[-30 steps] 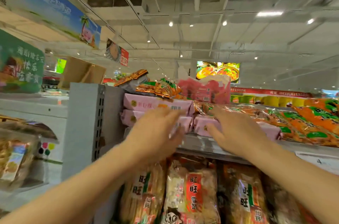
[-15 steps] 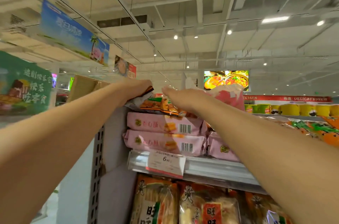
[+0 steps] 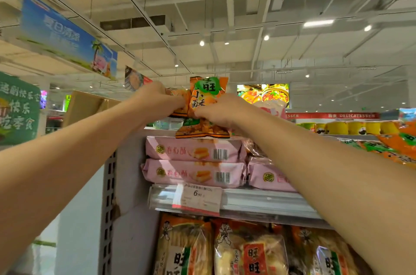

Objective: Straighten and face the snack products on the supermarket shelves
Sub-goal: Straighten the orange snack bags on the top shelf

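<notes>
An orange-and-green snack bag (image 3: 208, 97) stands upright, pinched at its middle, above 2 stacked pink packets (image 3: 193, 162) below the grip.

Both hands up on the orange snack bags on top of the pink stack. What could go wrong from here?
1. The left hand and right hand pinch the upright orange bag by its sides; squeezing could crush the snacks.
2. A second orange bag lies on the top pink pack, overhanging its front edge; a nudge might tip it off.
3. The pink packs sit at the shelf lip; pressing down could slide them forward.
</notes>
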Available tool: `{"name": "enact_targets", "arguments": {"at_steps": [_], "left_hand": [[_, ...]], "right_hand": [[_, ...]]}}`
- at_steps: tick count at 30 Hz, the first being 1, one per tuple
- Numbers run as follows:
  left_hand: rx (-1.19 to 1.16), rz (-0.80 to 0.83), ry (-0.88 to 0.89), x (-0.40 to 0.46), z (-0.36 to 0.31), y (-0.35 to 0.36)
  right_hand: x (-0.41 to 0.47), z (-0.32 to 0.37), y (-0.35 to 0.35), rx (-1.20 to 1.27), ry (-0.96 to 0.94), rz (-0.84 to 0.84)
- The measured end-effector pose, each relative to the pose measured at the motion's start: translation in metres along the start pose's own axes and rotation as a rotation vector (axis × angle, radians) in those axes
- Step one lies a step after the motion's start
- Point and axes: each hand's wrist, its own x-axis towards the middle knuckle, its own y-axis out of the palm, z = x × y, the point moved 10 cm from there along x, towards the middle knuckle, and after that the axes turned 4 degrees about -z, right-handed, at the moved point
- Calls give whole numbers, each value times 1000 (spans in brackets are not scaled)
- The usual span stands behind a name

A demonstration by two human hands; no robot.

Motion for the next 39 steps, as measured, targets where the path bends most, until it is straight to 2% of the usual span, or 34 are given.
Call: {"name": "enact_targets", "arguments": {"at_steps": [3, 8, 16, 24, 32, 39], "left_hand": [[-158, -126, 80, -20, -30, -11], [-317, 52, 177, -54, -75, 24], [-618, 349, 206, -101, -141, 99], [-836, 542, 308, -161, -203, 170], [-818, 513, 321, -186, -279, 214], [-747, 354, 286, -175, -334, 267]], "right_hand": [[-17, -3, -35, 129, -39, -71], [-57, -49, -88, 227, 68, -257], [-141, -112, -149, -61, 129, -379], [-205, -171, -185, -258, 176, -388], [-236, -235, -245, -257, 144, -441], [-224, -299, -297, -264, 67, -377]]}}
